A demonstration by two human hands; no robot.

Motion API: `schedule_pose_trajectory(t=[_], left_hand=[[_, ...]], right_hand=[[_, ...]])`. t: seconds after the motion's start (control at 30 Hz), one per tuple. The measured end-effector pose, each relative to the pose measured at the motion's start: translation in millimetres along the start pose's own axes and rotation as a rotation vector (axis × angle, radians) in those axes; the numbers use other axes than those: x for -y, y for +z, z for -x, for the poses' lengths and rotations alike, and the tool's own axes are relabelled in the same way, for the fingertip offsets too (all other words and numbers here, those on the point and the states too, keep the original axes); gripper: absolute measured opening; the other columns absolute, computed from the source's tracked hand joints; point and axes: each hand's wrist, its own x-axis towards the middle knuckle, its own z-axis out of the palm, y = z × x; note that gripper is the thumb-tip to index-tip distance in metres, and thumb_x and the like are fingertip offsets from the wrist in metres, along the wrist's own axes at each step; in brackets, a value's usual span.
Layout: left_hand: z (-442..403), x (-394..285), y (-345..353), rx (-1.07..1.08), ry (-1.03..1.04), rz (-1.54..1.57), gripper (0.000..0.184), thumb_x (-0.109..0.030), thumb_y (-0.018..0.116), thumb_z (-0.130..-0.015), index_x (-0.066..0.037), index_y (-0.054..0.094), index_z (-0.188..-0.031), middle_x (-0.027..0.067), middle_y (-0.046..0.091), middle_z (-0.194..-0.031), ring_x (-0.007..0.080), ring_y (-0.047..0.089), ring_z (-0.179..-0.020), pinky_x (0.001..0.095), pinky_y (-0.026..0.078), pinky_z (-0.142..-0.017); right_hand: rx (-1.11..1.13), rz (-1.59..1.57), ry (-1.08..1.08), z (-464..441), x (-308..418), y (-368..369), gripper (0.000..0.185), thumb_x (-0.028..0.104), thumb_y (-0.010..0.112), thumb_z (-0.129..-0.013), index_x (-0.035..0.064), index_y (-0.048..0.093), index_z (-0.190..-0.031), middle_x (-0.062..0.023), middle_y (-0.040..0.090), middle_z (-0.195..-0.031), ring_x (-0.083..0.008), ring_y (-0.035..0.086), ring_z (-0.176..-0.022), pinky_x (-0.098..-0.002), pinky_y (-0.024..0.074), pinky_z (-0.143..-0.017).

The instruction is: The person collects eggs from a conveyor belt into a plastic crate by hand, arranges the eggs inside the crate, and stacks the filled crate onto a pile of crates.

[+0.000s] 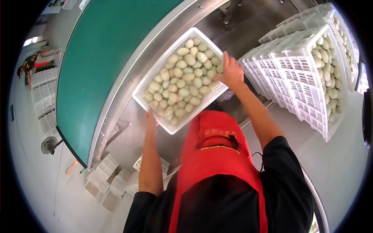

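A white plastic crate (187, 119) full of pale green and cream eggs (182, 79) is tilted in front of me, between my two hands. My left hand (149, 121) grips its lower left side, with the fingers partly hidden by the wall. On the opposite side, my right hand (232, 72) is closed over the rim, its thumb reaching inward beside the eggs. Beneath and behind the crate lies the metal edge of a curved green conveyor belt (112, 42).
Tall stacks of white egg-filled crates (279, 77) stand close on my right. More crates (105, 171) sit on the floor at lower left. Far left, a person (31, 64) stands near another crate stack (43, 91). A fan (49, 145) is by the belt's end.
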Motion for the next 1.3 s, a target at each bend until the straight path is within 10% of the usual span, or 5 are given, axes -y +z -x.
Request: schedule_pose_trajectory(t=[0.4, 0.67, 0.87, 1.0, 1.3], left_hand=[[-0.8, 11.1, 7.9, -0.012, 0.09, 0.138, 0.051, -0.048, 0.056, -0.104, -0.008, 0.063, -0.135, 0.0059, 0.066, -0.104, 0.0149, 0.063, -0.082, 0.029, 0.046, -0.061], [11.2, 3.3, 25.6, -0.037, 0.118, 0.03, 0.052, -0.029, 0.078, -0.092, 0.005, 0.062, -0.128, 0.0114, 0.068, -0.115, 0.0199, 0.065, -0.094, 0.0355, 0.054, -0.081], [0.5, 15.5, 21.2, -0.038, 0.173, -0.037, 0.059, -0.028, 0.089, -0.082, 0.006, 0.06, -0.121, 0.0118, 0.067, -0.109, 0.0192, 0.064, -0.094, 0.0352, 0.054, -0.08], [21.6, -6.2, 27.5, -0.004, 0.189, -0.064, 0.059, -0.03, 0.088, -0.082, 0.006, 0.06, -0.12, 0.0115, 0.066, -0.108, 0.0197, 0.064, -0.095, 0.035, 0.054, -0.082], [3.1, 16.7, 21.2, -0.048, 0.135, 0.07, 0.062, -0.049, 0.044, -0.109, 0.008, 0.063, -0.119, 0.0131, 0.065, -0.089, 0.0219, 0.063, -0.083, 0.0358, 0.052, -0.075]], right_hand=[[0.191, -0.037, 0.102, -18.2, 12.5, -13.5, 0.13, 0.064, 0.087, -0.065, 0.0066, 0.021, -0.161, -0.0212, 0.059, -0.129, -0.0365, 0.062, -0.118, -0.0465, 0.0529, -0.094], [0.104, -0.131, 0.008, -12.4, -0.2, -5.6, 0.117, 0.048, 0.09, -0.07, 0.0057, 0.026, -0.158, -0.021, 0.059, -0.127, -0.0382, 0.061, -0.118, -0.0462, 0.0517, -0.097], [-0.313, -0.048, -0.448, 13.2, 18.6, 4.7, 0.073, 0.023, 0.083, -0.076, 0.0049, 0.052, -0.14, -0.0158, 0.06, -0.124, -0.036, 0.06, -0.111, -0.0462, 0.0459, -0.1], [0.147, -0.044, -0.417, 49.6, 52.8, 49.1, 0.024, 0.022, 0.078, -0.075, 0.007, 0.069, -0.091, -0.0136, 0.069, -0.086, -0.0352, 0.07, -0.077, -0.0472, 0.055, -0.069], [0.227, 0.084, -0.384, 43.4, 70.3, 61.5, 0.013, 0.011, 0.064, -0.081, 0.0095, 0.076, -0.079, -0.011, 0.075, -0.082, -0.0308, 0.074, -0.081, -0.0453, 0.0546, -0.064]])
